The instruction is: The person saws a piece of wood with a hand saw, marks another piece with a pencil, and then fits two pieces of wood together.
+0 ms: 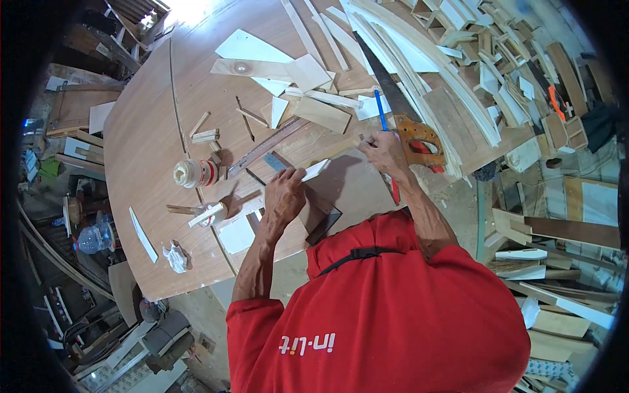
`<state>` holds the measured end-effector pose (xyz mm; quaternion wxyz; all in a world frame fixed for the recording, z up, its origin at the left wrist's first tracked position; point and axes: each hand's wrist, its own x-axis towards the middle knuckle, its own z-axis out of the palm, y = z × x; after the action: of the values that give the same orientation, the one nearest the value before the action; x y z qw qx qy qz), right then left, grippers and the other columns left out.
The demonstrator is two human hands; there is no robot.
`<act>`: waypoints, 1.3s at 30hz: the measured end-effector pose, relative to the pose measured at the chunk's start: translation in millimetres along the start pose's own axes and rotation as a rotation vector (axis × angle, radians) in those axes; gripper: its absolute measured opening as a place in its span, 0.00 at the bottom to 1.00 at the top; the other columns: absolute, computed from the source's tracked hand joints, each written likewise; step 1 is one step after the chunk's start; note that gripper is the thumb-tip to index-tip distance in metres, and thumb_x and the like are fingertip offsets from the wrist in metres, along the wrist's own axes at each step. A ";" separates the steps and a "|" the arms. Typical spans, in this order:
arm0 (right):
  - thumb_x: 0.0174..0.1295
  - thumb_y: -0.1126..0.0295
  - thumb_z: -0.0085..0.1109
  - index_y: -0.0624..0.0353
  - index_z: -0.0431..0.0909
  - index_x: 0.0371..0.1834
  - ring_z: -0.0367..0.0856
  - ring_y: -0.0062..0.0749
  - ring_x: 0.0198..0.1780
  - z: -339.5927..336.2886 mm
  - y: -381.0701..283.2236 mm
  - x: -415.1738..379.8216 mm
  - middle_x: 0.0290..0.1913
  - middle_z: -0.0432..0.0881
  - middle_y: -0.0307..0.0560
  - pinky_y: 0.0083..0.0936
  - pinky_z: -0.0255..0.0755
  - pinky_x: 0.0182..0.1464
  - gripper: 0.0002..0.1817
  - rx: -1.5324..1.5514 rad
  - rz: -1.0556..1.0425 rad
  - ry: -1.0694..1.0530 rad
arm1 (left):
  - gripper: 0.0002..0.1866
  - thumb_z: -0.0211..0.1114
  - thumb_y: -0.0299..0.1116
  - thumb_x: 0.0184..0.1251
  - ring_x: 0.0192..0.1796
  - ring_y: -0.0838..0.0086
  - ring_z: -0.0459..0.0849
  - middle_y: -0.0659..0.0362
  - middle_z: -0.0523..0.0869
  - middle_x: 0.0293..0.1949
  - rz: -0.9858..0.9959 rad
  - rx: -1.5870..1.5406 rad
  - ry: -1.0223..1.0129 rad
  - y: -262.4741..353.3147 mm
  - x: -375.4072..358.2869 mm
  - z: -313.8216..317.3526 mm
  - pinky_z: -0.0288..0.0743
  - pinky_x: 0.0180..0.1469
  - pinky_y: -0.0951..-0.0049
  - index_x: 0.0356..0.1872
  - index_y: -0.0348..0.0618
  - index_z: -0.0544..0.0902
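Observation:
My left hand (285, 194) is closed around a short white-faced strip of wood (317, 171), whose end sticks out to the right past the fingers. My right hand (385, 153) has its fingers pinched together at the right end of a pale yellowish strip (337, 149); I cannot tell what is in them. Beyond its knuckles a blue pen-like stick (381, 110) points away from me. A slim red tool (395, 190) shows beside the right wrist. Just past the left hand lies a blue-grey block (275, 162). A handsaw (419, 141) with a wooden handle rests right of the right hand.
A jar (195, 173) with a red-and-white label lies on the wooden table (141, 141), near small sticks and a crumpled white wad (175, 257). Boards and offcuts (321, 114) spread across the far side. Long strips (419, 78) and heaped scrap wood (517, 98) fill the right.

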<state>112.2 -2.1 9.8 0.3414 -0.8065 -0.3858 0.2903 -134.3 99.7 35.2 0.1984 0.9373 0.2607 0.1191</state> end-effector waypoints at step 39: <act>0.52 0.69 0.55 0.59 0.81 0.34 0.84 0.50 0.38 211.3 -102.3 6.7 0.33 0.83 0.54 0.43 0.75 0.37 0.09 -0.612 -0.834 -0.248 | 0.10 0.65 0.26 0.59 0.29 0.55 0.84 0.48 0.85 0.28 -0.692 -0.164 0.369 -6.2 -120.0 -47.7 0.75 0.32 0.63 0.41 0.34 0.82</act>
<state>-82.3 120.4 -38.8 0.1288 -0.6069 -0.7782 0.0972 -252.9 55.0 60.7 0.2511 0.7381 0.5818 0.2319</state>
